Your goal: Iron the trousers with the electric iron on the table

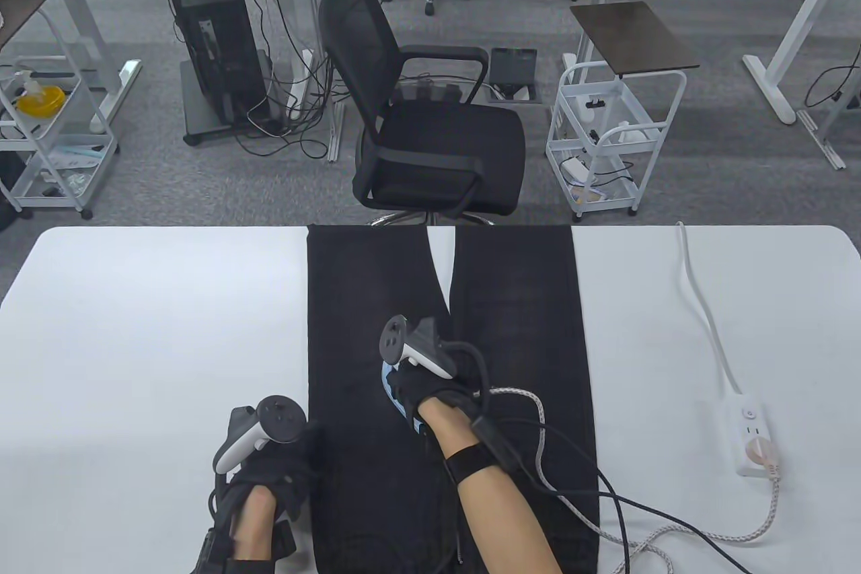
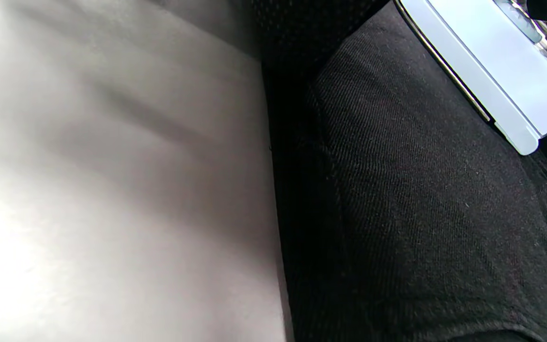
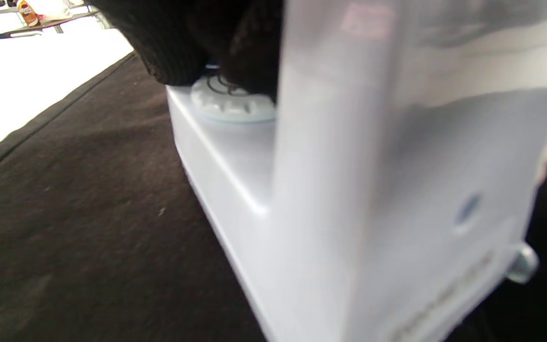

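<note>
Black trousers [image 1: 377, 305] lie flat on the white table [image 1: 155, 332], legs pointing to the far edge. My right hand [image 1: 425, 393] grips the handle of a white and light-blue iron [image 1: 395, 392], which sits sole down on the left trouser leg near the crotch. In the right wrist view my gloved fingers [image 3: 197, 42] curl over the iron [image 3: 349, 190] beside its dial. My left hand [image 1: 272, 459] rests at the left edge of the trousers near the waist, its fingers touching the cloth. The left wrist view shows that trouser edge [image 2: 397, 190] and the iron's side [image 2: 492, 71].
A white power strip [image 1: 750, 436] lies at the table's right, its white lead running to the far edge. The iron's braided cord [image 1: 672, 533] loops from it across the near right of the table. A black office chair [image 1: 430, 136] stands beyond the far edge.
</note>
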